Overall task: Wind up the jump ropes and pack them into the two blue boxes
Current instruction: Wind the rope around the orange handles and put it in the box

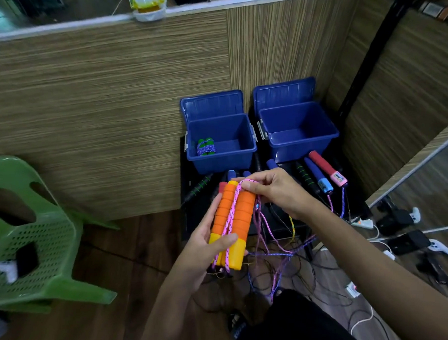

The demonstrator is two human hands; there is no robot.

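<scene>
Two orange handles [232,215] lie side by side in the person's left hand [210,237], whose fingers curl round their lower, yellow-capped ends with the thumb pressed across the front. A pink cord [229,221] runs lengthwise up the handles, and the right hand [272,191] pinches its loop at their top end. The rest of the pink cord hangs off to the right, mixed with purple cords above the wooden floor [123,251].

Beyond the hands, unwound jump ropes lie on a low black desk [187,217]: a red handle [327,169] with a pink end, a blue handle [318,177] beside it, and black handles with green bands [304,176].

Behind these stand the two blue boxes, lids up against the wood-grain wall. The left box [220,141] holds one wound rope with green handles [206,146] in its front left corner. The right box [297,128] stands just beside it.

A green plastic chair [36,237] stands well to the left.
</scene>
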